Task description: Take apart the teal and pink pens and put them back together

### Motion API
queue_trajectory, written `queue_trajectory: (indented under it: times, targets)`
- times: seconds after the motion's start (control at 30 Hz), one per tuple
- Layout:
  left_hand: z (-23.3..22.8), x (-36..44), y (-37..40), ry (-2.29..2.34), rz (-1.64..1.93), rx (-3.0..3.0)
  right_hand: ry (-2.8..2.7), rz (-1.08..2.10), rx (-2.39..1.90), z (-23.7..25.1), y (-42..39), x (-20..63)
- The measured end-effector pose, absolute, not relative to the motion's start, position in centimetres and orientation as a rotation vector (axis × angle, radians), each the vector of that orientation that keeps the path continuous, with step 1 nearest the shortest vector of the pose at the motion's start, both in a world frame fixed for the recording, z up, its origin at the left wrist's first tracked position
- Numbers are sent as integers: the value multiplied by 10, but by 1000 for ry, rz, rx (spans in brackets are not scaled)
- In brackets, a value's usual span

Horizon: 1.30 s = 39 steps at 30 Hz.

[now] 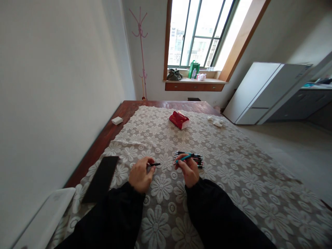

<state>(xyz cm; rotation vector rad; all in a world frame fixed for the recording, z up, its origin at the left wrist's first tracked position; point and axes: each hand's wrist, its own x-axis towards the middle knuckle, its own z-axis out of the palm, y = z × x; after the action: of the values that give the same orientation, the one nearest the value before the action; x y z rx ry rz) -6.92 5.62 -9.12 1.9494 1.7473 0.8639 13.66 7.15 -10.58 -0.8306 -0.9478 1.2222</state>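
Note:
My left hand is closed, pinching a short black pen part between thumb and fingers; it points to the right. Whether this piece is a cap or part of a barrel I cannot tell. In my right hand is a blue pen, gripped by thumb and fingertips, its tip toward the left. The two hands are apart, just above the tablecloth. Beside and partly behind my right hand, several dark pens lie side by side; their left parts are partly covered by the hand.
A flowered tablecloth covers most of the wooden table. Left of my hands lies a flat black panel, with a white tray-like object nearer. Farther off are a red tissue pack, crumpled tissues and a white adapter.

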Motion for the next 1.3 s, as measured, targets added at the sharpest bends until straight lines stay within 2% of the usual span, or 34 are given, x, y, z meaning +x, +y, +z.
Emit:
queue_trajectory:
  times: [0.13, 0.47, 0.83, 1.3]
  targets:
    - [-88, -68, 55, 1772, 768, 2022, -1068, 1271, -923, -103, 68, 132]
    - [-80, -67, 53, 1581, 825, 2156, -1079, 1222, -988, -93, 67, 133]
    - [-82, -65, 51, 1553, 663, 2290, -1109, 1276, -1018, -90, 67, 133]
    - [-81, -65, 51, 1482, 769, 2259, -1055, 1369, -1027, -96, 70, 130]
